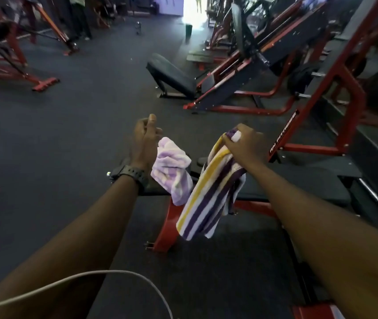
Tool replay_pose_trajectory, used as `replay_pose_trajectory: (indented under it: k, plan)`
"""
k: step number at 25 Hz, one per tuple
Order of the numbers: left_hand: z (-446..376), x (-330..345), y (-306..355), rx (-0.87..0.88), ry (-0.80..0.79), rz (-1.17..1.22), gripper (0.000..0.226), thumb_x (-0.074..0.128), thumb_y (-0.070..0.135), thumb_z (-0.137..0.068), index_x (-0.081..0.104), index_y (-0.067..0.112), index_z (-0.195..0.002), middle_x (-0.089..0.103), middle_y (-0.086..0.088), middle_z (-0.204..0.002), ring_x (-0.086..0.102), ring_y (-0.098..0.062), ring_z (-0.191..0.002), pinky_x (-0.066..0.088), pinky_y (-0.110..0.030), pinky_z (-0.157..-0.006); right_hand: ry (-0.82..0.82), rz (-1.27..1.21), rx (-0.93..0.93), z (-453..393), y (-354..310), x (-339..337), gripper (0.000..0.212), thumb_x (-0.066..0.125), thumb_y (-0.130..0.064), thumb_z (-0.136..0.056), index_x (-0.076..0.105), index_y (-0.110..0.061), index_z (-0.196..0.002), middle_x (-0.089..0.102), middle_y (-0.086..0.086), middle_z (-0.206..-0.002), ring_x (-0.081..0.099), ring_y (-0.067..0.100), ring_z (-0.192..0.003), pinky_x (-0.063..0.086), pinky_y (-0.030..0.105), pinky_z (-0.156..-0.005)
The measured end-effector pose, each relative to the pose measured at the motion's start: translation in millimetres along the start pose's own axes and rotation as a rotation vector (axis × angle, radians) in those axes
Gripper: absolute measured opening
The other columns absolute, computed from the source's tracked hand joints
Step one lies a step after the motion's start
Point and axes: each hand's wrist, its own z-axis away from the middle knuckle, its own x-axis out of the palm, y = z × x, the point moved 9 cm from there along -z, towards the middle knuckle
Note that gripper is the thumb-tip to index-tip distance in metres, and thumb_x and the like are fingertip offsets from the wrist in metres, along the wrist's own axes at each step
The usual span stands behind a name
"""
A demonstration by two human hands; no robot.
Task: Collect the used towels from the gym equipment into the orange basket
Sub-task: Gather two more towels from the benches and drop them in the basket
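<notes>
My left hand (145, 137) is raised over a black bench pad, its fingers curled around the top of a lilac-and-white towel (171, 169) that hangs beside the palm. A dark watch is on that wrist. My right hand (245, 146) grips a towel striped in yellow, purple and white (208, 199) by its upper end; the rest of it dangles to just right of the lilac towel. The orange basket is not in view.
Under my hands stands a bench with a red frame (167, 229). A leg press machine (236, 74) and a red rack (335, 88) fill the right side. More red machines (15, 63) line the far left. A white cable (119, 272) crosses the bottom left.
</notes>
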Motion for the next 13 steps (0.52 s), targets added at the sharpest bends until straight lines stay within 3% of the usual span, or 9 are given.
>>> replay_pose_trajectory:
  k: [2,6,11,13]
  plan:
    - [-37.1,17.9,-25.2,-0.035,0.012,-0.013,0.04,0.043,0.07,-0.081,0.054,0.032,-0.086,0.069,0.001,-0.081,0.065,-0.016,-0.071,0.051,-0.045,-0.076,-0.031,0.027,-0.005,-31.0,10.7,33.9,0.022,0.067,-0.044,-0.085,0.069,-0.022,-0.089,0.075,0.01,-0.089,0.068,0.035,-0.087,0.036,0.03,-0.065]
    - [-88.5,47.8,-77.8,-0.099,0.047,-0.057,0.039,0.045,0.069,-0.082,0.056,0.032,-0.083,0.07,0.006,-0.075,0.067,-0.009,-0.065,0.054,-0.048,-0.079,-0.132,0.021,-0.036,-81.0,42.6,110.4,0.022,0.067,-0.045,-0.087,0.069,-0.023,-0.089,0.074,0.01,-0.086,0.068,0.035,-0.083,0.035,0.028,-0.064]
    - [-130.1,75.1,-165.3,-0.26,0.096,-0.137,0.039,0.044,0.065,-0.084,0.057,0.028,-0.086,0.072,-0.006,-0.091,0.071,-0.031,-0.09,0.055,-0.056,-0.088,-0.276,0.021,-0.082,-132.0,83.4,215.4,0.027,0.067,-0.047,-0.086,0.07,-0.02,-0.093,0.074,0.014,-0.088,0.068,0.039,-0.084,0.039,0.031,-0.063]
    - [-145.5,86.9,-194.2,-0.281,0.104,-0.189,0.043,0.042,0.058,-0.09,0.063,0.021,-0.097,0.073,-0.006,-0.097,0.071,-0.029,-0.092,0.055,-0.054,-0.089,-0.325,0.011,-0.08,-143.7,96.0,252.0,0.029,0.067,-0.048,-0.086,0.069,-0.021,-0.093,0.074,0.015,-0.088,0.068,0.04,-0.085,0.048,0.036,-0.065]
